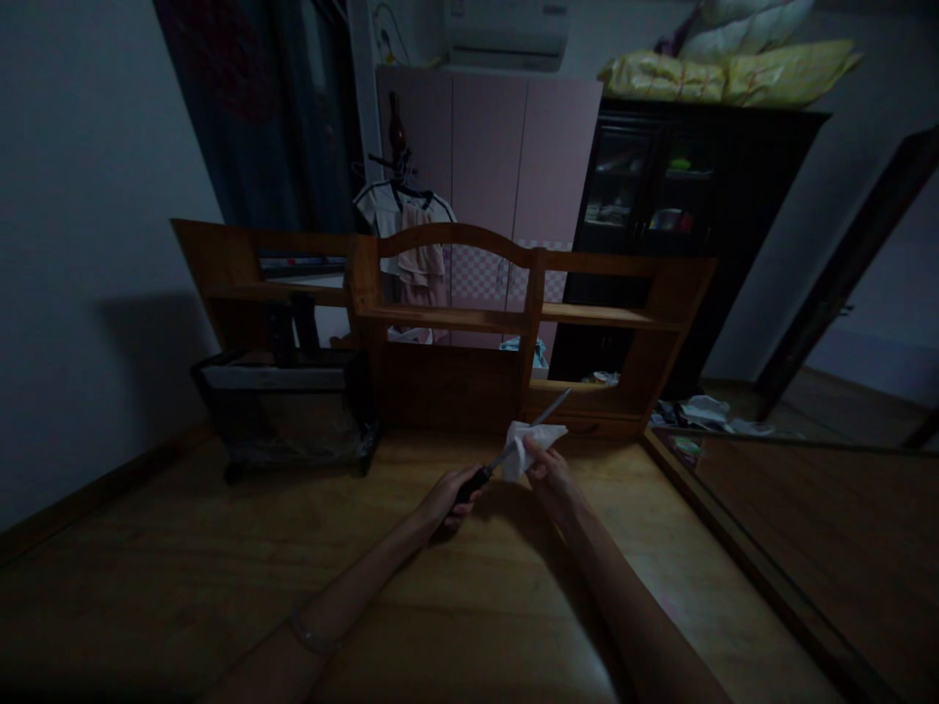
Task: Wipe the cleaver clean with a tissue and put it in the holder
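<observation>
My left hand [451,499] is closed around the black handle of a narrow-bladed knife [552,407]. The blade slants up and away to the right, its tip showing past a white tissue [517,458]. My right hand [552,477] pinches that tissue around the middle of the blade. Both hands are above the wooden tabletop [469,606]. Left of them stands a black-framed rack [293,416] with a see-through front, with two dark upright pieces [305,328] rising from its top.
A wooden shelf unit [455,318] runs along the back of the tabletop. A raised wooden edge [748,548] borders the right side. Farther off are a pink wardrobe [488,156], a dark cabinet [690,186] and clothes on a stand [418,235]. The room is dim.
</observation>
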A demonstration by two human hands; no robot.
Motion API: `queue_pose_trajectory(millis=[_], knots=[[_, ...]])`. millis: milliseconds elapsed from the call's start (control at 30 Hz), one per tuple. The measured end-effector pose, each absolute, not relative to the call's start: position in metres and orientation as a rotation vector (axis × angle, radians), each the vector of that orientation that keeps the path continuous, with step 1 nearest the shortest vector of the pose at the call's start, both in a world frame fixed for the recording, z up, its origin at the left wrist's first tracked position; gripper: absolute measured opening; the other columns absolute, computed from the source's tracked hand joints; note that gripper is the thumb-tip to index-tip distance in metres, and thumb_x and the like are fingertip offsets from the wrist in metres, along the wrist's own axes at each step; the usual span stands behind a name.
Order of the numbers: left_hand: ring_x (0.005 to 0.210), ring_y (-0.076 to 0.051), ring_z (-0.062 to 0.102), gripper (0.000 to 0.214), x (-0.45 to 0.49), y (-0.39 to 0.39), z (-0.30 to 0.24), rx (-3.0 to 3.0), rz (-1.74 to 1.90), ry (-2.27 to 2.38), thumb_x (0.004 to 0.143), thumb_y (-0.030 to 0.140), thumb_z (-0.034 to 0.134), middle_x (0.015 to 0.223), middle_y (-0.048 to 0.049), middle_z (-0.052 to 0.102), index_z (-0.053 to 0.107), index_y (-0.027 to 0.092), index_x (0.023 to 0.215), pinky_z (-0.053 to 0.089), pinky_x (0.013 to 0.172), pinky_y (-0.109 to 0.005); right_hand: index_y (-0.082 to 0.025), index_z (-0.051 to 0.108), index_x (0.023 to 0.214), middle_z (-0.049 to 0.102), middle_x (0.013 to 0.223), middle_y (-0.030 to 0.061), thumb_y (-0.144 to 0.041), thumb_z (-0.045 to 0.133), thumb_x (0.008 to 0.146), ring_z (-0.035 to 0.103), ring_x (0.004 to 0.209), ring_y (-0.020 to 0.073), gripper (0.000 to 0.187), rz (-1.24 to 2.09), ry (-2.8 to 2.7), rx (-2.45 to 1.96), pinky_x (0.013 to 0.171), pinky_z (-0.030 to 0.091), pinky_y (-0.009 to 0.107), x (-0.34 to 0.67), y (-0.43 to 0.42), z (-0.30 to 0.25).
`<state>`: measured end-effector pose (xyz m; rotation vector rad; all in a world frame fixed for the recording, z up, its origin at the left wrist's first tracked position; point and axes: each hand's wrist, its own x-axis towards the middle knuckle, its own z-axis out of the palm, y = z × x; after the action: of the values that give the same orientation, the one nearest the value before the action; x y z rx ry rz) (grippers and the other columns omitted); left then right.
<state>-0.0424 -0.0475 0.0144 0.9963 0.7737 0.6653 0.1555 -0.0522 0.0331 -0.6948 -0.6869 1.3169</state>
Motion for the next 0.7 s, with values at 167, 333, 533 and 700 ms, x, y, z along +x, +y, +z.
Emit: queue_pose_trajectory(millis=[167, 333, 533, 700], knots=[[0.032, -0.001, 0.023, 0.044, -0.0428, -0.0476, 0.0131, 1.022, 0.693, 0.767, 0.075, 0.061, 0.055, 0.061, 0.0072, 0.044, 0.049, 0.018, 0.080, 0.008, 0.030, -0.018, -0.017, 0.068, 0.088, 0.072, 0.090, 0.0035, -0.031, 0.078, 0.067, 0.066, 0.077, 0.0159, 0.027, 1.373, -0.699, -0.697, 0.073, 0.052, 0.026, 0.1539, -0.0553, 0.0339], [0.033, -0.001, 0.025, 0.044, -0.0427, -0.0473, 0.0132, 1.040, 0.712, 0.803, 0.075, 0.061, 0.054, 0.061, 0.0067, 0.045, 0.049, 0.018, 0.081, 0.009, 0.030, -0.017, -0.016, 0.067, 0.082, 0.072, 0.084, 0.0048, -0.033, 0.080, 0.063, 0.067, 0.071, 0.0166, 0.028, 1.344, -0.706, -0.752, 0.066, 0.051, 0.026, 0.1530, -0.0547, 0.0346], [0.031, -0.002, 0.022, 0.046, -0.0424, -0.0477, 0.0143, 1.044, 0.673, 0.825, 0.076, 0.064, 0.051, 0.054, 0.0076, 0.039, 0.047, 0.017, 0.073, 0.009, 0.030, -0.017, -0.017, 0.068, 0.082, 0.072, 0.084, 0.0042, -0.028, 0.081, 0.062, 0.067, 0.070, 0.0152, 0.027, 1.333, -0.700, -0.790, 0.064, 0.050, 0.024, 0.1527, -0.0556, 0.0365], [0.031, -0.002, 0.022, 0.046, -0.0426, -0.0487, 0.0152, 1.063, 0.679, 0.807, 0.076, 0.063, 0.051, 0.053, 0.0078, 0.037, 0.048, 0.018, 0.072, 0.009, 0.030, -0.017, -0.017, 0.069, 0.084, 0.072, 0.085, 0.0047, -0.026, 0.082, 0.061, 0.066, 0.071, 0.0162, 0.028, 1.345, -0.696, -0.766, 0.065, 0.052, 0.026, 0.1533, -0.0553, 0.0350]])
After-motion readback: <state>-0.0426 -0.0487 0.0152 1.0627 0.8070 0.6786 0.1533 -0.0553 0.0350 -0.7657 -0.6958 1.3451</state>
